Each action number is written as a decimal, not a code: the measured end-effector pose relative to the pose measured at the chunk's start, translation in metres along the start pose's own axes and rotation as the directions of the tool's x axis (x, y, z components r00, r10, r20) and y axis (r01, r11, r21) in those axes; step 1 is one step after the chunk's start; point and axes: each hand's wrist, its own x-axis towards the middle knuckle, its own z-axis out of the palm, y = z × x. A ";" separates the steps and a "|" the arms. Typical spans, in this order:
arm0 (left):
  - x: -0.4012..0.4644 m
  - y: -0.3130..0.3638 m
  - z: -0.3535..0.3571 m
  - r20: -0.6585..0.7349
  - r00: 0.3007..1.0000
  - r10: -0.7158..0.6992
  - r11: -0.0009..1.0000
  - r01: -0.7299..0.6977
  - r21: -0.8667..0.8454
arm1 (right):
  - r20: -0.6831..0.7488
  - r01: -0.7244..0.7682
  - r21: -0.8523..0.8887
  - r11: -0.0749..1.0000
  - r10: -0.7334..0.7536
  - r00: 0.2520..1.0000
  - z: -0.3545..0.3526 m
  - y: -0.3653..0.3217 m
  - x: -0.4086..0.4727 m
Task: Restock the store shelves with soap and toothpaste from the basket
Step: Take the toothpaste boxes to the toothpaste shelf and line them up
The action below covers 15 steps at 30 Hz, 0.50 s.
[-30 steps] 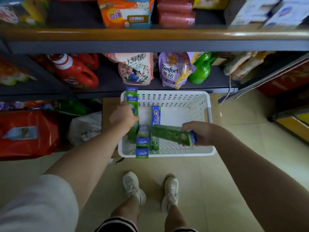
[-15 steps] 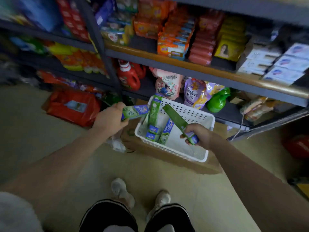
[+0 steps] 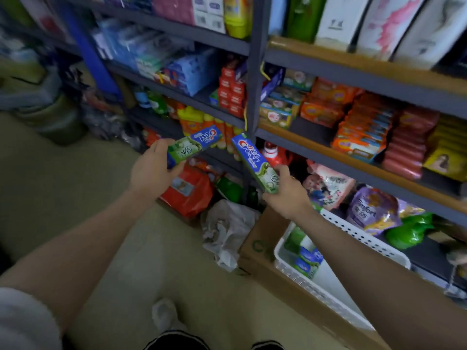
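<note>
Left hand grips one green-and-blue cardboard toothpaste box at its green end, fingers curled over the top edge and thumb underneath; the box points up and to the right, away from the hand, blue end farthest out. Right hand grips a second green-and-blue toothpaste box by its lower green end, fingers wrapped round it; this box tilts up and to the left of the hand, blue end uppermost. The two blue ends lie near each other but apart, both in front of the dark grey metal shelving unit, close to its upright post. Below and to the right of the right hand, partly hidden by the right forearm, sits the white perforated plastic basket, with several more green-and-blue toothpaste boxes lying inside; exact count cannot be told. The basket rests on a brown cardboard carton. Beyond the right hand, on the shelf above it, stacked orange packets. Below the left hand, a red plastic bag on the floor; between the hands and lower, a crumpled pale plastic bag. Image slightly blurred throughout.
</note>
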 end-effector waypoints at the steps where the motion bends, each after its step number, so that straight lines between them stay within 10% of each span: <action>1: 0.014 -0.016 -0.002 -0.016 1.000 -0.015 0.999 0.015 -0.030 | -0.011 0.005 0.017 1.000 -0.005 1.000 0.007 -0.015 0.013; 15: 0.230 -0.122 0.036 0.074 0.996 0.050 0.923 -0.018 -0.384 | -0.203 -0.199 0.190 0.961 0.237 0.950 0.059 -0.170 0.201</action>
